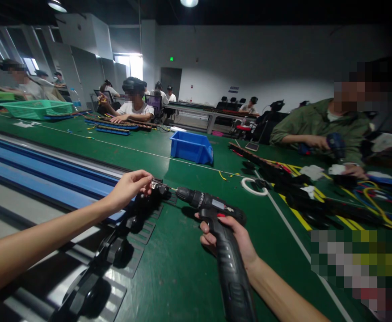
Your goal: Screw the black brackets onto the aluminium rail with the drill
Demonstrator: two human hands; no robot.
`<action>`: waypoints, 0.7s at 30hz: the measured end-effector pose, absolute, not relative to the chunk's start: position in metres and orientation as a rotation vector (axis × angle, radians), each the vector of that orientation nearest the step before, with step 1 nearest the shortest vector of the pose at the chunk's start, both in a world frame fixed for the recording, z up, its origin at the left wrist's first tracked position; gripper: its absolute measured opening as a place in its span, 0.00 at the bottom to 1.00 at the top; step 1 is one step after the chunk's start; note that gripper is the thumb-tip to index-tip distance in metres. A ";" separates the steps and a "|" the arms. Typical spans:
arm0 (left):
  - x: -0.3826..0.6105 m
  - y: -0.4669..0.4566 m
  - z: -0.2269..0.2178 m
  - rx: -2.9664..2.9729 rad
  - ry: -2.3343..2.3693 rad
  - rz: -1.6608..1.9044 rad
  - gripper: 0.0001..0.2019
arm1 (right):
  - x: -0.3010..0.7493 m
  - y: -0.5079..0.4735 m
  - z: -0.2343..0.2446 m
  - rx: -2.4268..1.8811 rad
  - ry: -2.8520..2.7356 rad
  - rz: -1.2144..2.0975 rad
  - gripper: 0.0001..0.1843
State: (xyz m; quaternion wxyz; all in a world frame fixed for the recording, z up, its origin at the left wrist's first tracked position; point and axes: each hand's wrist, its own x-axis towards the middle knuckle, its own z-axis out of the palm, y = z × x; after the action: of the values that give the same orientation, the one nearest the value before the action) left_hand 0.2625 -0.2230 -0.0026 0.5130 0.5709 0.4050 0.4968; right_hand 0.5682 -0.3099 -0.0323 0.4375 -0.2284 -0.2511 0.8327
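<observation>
My right hand [238,237] is wrapped around the grip of a black cordless drill [229,255], its chuck and thin bit pointing left. The bit's tip is close to a small dark metal fitting [160,188] at the end of a long assembly of blue and grey rails [48,165]. My left hand [133,185] is at that same end, thumb and fingers pinched together beside the fitting. Whatever sits between those fingertips is too small to make out. Black knobs [117,251] and slotted metal plates [133,264] run along the rail ends nearer to me.
A blue bin [191,147] stands beyond the drill, and a green basket [36,108] is at far left. On the right, a co-worker in a green sleeve [303,118] holds another drill [335,145] near wires [377,205]. A white ring [254,187] lies on the green table [182,281].
</observation>
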 end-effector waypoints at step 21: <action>0.260 -0.228 0.007 1.858 1.222 1.313 0.09 | 0.568 -0.310 -0.034 -0.540 -0.605 2.028 0.21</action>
State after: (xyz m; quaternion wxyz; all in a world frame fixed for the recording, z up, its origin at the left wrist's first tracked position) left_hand 0.2596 -0.2278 0.0066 0.2759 0.6915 0.4548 0.4887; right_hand 0.5677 -0.3101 -0.0341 0.4604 -0.2196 -0.2459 0.8242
